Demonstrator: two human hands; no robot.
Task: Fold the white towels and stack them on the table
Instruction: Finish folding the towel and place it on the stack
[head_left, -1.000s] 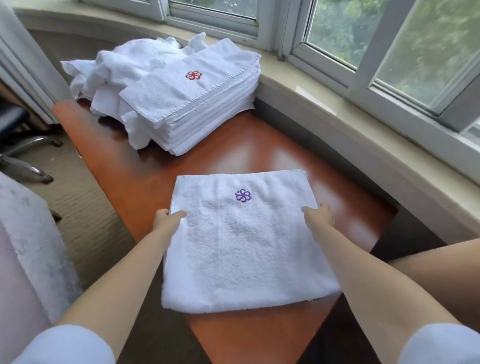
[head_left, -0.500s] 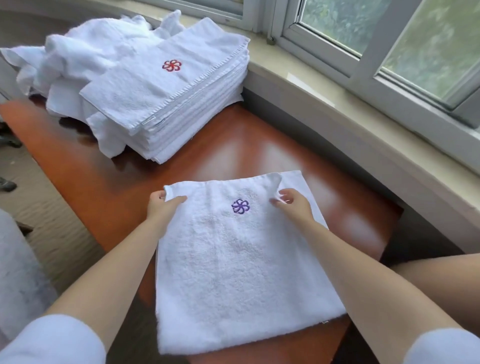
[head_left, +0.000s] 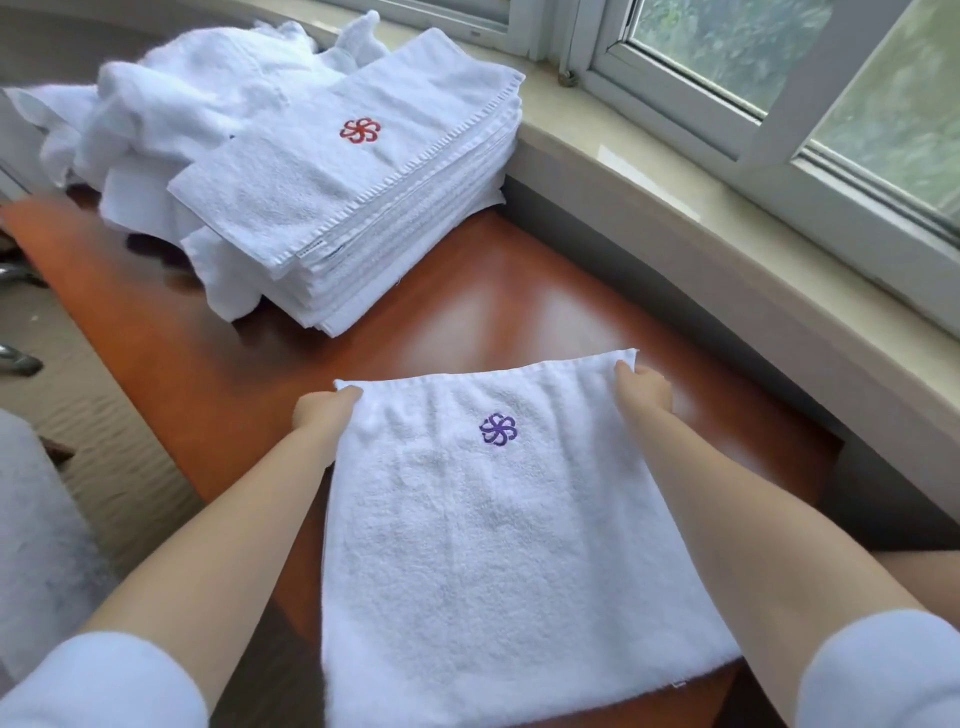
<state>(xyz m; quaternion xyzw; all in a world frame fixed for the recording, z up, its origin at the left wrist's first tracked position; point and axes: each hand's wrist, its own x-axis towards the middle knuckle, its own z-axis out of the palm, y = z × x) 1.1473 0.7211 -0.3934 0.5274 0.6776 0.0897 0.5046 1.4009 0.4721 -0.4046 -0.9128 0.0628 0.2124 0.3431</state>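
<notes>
**Two far corners pinched, fold pending**

Towel (head_left: 498, 545) lies flat at the table's (head_left: 457, 306) near end. Left hand (head_left: 324, 415) and right hand (head_left: 641, 389) each pinch a far corner. Suggest: lift both evenly, keep the edge taut, align with the near edge. Stack (head_left: 363, 208) waits beyond.

Window (head_left: 779, 78), stone sill (head_left: 649, 171), carpet (head_left: 78, 415)
</notes>
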